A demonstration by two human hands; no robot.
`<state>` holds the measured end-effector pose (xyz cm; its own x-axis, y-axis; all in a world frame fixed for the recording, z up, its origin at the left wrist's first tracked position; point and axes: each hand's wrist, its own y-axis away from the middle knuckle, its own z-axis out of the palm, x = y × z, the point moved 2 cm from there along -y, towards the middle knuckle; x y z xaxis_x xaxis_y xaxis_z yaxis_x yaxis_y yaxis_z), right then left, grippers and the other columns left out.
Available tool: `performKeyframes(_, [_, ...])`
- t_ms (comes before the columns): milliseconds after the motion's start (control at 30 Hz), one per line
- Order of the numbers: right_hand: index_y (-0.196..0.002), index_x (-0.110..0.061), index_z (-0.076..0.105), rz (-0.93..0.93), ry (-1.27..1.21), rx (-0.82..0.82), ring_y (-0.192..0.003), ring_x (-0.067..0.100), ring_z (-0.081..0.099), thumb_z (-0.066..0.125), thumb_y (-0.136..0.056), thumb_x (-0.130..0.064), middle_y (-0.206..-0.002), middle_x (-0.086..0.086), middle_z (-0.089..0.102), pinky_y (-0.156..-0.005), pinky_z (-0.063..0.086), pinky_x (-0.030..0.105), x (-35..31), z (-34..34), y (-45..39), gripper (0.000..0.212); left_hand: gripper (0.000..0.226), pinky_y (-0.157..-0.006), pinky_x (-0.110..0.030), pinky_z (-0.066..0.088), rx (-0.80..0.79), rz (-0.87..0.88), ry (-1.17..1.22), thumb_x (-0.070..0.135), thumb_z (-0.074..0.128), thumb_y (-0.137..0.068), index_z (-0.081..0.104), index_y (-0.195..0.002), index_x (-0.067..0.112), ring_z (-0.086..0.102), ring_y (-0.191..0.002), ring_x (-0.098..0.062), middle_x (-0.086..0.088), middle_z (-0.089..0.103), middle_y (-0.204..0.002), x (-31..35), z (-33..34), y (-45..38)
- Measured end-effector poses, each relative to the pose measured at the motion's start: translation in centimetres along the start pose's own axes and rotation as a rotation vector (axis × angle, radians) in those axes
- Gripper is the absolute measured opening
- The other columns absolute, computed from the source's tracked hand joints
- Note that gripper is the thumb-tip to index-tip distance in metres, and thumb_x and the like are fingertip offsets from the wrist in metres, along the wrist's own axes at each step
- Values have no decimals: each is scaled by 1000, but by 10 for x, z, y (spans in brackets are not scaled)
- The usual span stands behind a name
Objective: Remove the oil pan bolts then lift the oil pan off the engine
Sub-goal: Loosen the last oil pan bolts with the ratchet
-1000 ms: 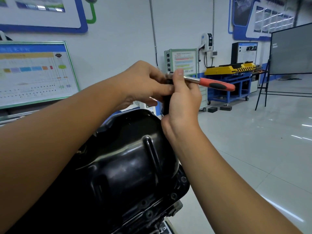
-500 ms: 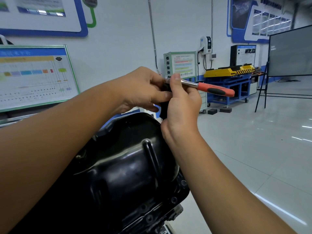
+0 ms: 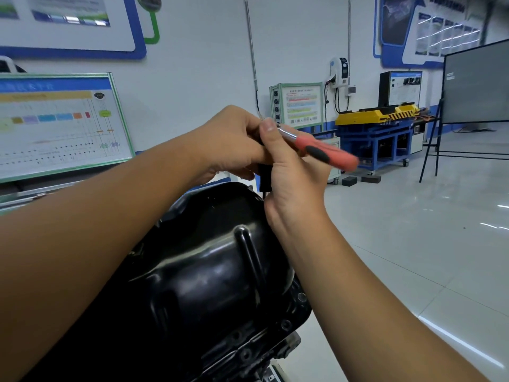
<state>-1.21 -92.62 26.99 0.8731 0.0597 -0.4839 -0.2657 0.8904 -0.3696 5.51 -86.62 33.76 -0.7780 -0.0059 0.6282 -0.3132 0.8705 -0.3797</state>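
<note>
The black oil pan [image 3: 209, 271] sits on the engine in the lower middle, with bolt holes and bolts along its near flange [image 3: 286, 325]. Above its far edge I hold a ratchet wrench [image 3: 325, 150] with a red and black handle that points right. My left hand [image 3: 228, 142] grips the ratchet's head from the left. My right hand [image 3: 292, 172] curls around the head and the black socket [image 3: 265, 177] hanging under it, thumb up against the head. The socket's tip hangs just above the pan's far rim.
A framed chart board [image 3: 55, 125] stands at the left behind the engine. A blue and yellow equipment cart [image 3: 377, 133] and a dark board on an easel [image 3: 476, 84] stand at the right. Glossy tiled floor [image 3: 413, 230] stretches to the right.
The ratchet handle has swung down and to the right while both hands stay at its head. The hands sit slightly lower over the pan's far edge.
</note>
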Motion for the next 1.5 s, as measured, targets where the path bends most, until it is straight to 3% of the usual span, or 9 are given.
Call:
performKeyframes(167, [-88,-5,70,19,-18,47,-97,38,75,71,-97,-22,-94,17,77,-92,60,57,-3,-4,-3,19,23,-96,-49,59,-207,17,49,11,70,-96,73,-117,17,75,-97,-21,-10,78,-103,0,0,3])
performKeyframes(367, [-95,-12,64,-60,40,3,-102,41,74,80,-88,-5,-109,28,72,-91,58,62,-2,-4,4,19,16,-71,-37,57,-95,51,12,14,71,-68,79,-81,22,67,-60,-11,3,70,-65,0,2,-1])
performKeyframes(500, [-94,-8,69,32,-49,53,-101,35,75,69,-99,-20,-98,14,78,-95,59,57,-4,-7,-1,13,15,-96,-52,58,-186,35,33,12,69,-96,74,-111,11,76,-89,-18,-9,79,-96,-2,3,0])
performKeyframes(700, [-100,-4,65,-17,14,-21,-92,31,77,78,-89,-5,-97,19,75,-89,61,54,-4,-5,3,17,33,-71,-38,57,-102,62,3,15,75,-71,74,-103,4,67,-61,-13,-4,70,-70,-2,1,-1])
performKeyframes(867, [-99,-8,72,89,106,-111,-88,25,77,68,-99,-19,-98,14,79,-71,60,37,-13,-9,-1,12,26,-83,-49,61,-147,95,72,3,74,-90,69,-115,-1,71,-79,-25,-29,71,-93,-4,4,0])
performKeyframes(1000, [-93,-17,72,185,280,-309,-77,17,75,64,-102,-25,-89,3,79,-72,55,42,-30,-17,-15,14,26,-73,-40,64,-165,94,111,-1,71,-92,66,-117,-6,77,-81,-30,-31,72,-99,-6,0,-1])
performKeyframes(1233, [-94,-10,65,-101,287,-373,-85,17,77,77,-90,-6,-83,0,77,-73,59,27,-23,-25,-22,13,21,-70,-39,65,-72,113,-43,8,78,-87,74,-107,4,76,-83,-34,-28,73,-93,-5,1,-8])
performKeyframes(1367, [-97,-9,71,81,170,-371,-88,26,78,63,-103,-18,-91,8,79,-66,61,35,-17,-25,-27,13,20,-80,-41,64,-215,54,98,6,68,-97,70,-115,13,77,-97,-28,-20,76,-106,-8,-1,-5])
performKeyframes(1500, [-98,-11,68,-148,290,-341,-87,20,78,73,-95,-11,-90,6,79,-75,61,32,-19,-27,-27,5,21,-72,-41,64,-108,72,-16,18,81,-81,74,-101,14,74,-72,-21,-9,75,-78,-6,1,-9])
